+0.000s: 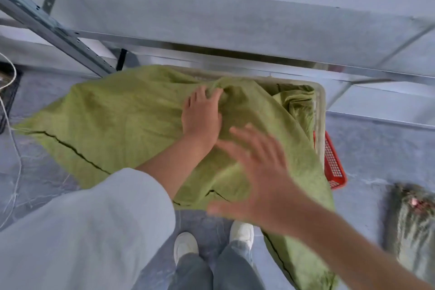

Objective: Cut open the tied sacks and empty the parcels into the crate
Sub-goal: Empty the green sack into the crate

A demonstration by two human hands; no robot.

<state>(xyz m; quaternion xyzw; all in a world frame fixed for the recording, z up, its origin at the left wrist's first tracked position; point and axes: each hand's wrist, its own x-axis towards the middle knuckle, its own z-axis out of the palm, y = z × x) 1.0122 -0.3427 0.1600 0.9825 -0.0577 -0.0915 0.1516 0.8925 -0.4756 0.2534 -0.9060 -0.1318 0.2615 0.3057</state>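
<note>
While the green sack sprawls flat at left, our left hand bunches a fold of it, likely to tip its contents out. Our right hand hovers above the cloth, fingers spread and empty; the sack covers the crate, whose rim alone shows at right.

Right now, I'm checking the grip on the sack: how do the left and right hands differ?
The left hand grips a bunched fold of the green sack; the right hand is spread open and holds nothing. The left hand looks sharp, the right hand blurred. The left arm wears a grey sleeve; the right forearm is bare. Both are over the green sack.
</note>
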